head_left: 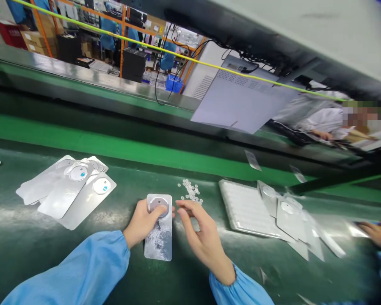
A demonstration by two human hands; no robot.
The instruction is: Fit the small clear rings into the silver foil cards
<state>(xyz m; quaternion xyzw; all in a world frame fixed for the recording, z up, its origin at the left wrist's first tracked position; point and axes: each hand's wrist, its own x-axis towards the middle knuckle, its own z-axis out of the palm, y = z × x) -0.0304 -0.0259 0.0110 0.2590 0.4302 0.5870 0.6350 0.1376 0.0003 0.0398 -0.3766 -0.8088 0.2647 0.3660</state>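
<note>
My left hand [142,222] grips a flat silver plate [158,245] with rounded corners. Its thumb presses on the round disc near the plate's top, and fingertips show past the right edge. The plate's lower part carries a mottled reflection. Just right of the plate is my right hand [201,233], thumb and forefinger apart, with nothing visible between them. Beyond it lies a loose scatter of small white rings [191,190] on the green work surface [114,258].
Similar plates [73,186] overlap in a pile at left. On the right, more plates [290,220] lean over a white tray [247,207]. Another person's hand [379,233] is at the far right. A grey panel [238,97] hangs behind, under a yellow cord [178,54].
</note>
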